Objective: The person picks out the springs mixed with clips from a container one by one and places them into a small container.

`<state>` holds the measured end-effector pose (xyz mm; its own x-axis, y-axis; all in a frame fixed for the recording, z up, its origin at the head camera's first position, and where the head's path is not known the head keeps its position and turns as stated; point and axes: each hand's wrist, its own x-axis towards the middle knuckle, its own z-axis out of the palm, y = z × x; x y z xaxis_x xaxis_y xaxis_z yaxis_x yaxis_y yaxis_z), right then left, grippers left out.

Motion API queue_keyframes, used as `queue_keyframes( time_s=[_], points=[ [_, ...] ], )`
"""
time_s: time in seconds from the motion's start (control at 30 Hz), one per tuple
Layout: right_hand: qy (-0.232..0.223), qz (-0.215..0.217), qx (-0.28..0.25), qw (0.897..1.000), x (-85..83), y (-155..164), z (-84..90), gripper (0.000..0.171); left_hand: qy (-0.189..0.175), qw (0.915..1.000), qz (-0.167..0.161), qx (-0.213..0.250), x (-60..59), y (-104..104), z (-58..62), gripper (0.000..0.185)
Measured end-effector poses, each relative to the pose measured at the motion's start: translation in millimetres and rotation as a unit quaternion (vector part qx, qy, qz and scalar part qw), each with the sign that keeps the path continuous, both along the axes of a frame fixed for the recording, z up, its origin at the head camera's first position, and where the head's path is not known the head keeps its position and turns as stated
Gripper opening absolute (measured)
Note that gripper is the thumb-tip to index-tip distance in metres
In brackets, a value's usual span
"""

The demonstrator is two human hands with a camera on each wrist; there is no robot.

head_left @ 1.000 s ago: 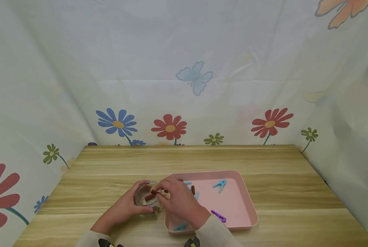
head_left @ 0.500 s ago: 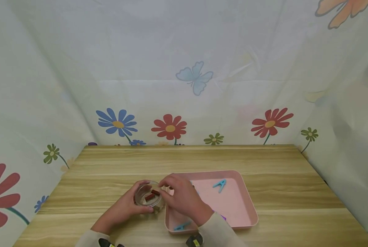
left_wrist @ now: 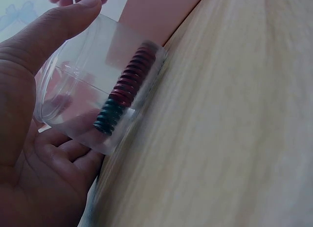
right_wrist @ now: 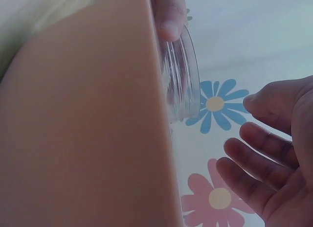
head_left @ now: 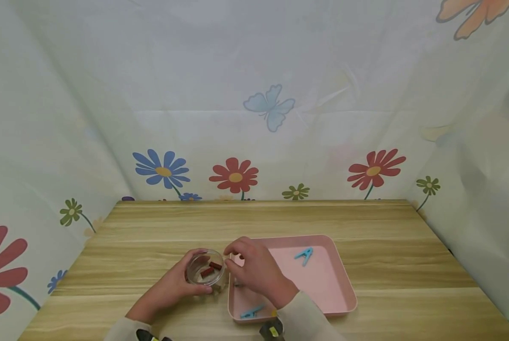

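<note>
Springs (head_left: 210, 268) are lying in the clear cup (head_left: 204, 272) at lower centre, which the left hand (head_left: 175, 284) is gripping on the tabletop (head_left: 152, 227); the right hand (head_left: 254, 270), having let one go, is pulling back empty with loosely spread fingers over the pink tray (head_left: 344, 284). Blue pegs (head_left: 304, 255) are lying in the tray, nothing blocking.

A light-blue clothespin (head_left: 304, 255) lies near the pink tray's (head_left: 331, 284) far edge; another light-blue clip (head_left: 252, 312) at its near-left corner.

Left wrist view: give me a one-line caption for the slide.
Left hand grips a clear plastic cup holding red springs on the wooden table.
</note>
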<state>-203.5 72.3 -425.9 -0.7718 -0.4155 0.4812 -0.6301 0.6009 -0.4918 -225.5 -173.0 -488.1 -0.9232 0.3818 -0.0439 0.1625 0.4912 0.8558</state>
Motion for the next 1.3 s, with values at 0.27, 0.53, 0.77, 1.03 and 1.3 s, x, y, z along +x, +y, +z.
queue_keyframes(
  time_s=[0.27,0.53,0.77,1.03,1.3],
  points=[
    [-0.012,-0.018,0.007,1.0,-1.0,3.4,3.1,0.011,0.002,1.0,-0.003,-0.001,0.0,-0.4,0.7,0.08],
    [-0.038,-0.032,0.025,0.998,-4.7,6.3,3.9,0.014,-0.001,1.0,-0.002,-0.003,0.0,0.0,1.0,0.081],
    [-0.067,-0.046,0.028,0.996,-6.7,9.5,1.9,0.017,-0.008,0.9999,0.001,0.009,1.1,0.5,0.9,0.082],
    [-0.094,-0.065,0.037,0.993,-8.4,11.4,3.1,0.019,-0.008,1.0,0.006,0.0,0.3,1.0,0.1,0.084],
    [-0.08,-0.074,0.03,0.994,-8.8,16.5,9.6,0.02,-0.016,0.9997,0.02,-0.002,0.9,2.4,1.6,0.084]
  ],
)
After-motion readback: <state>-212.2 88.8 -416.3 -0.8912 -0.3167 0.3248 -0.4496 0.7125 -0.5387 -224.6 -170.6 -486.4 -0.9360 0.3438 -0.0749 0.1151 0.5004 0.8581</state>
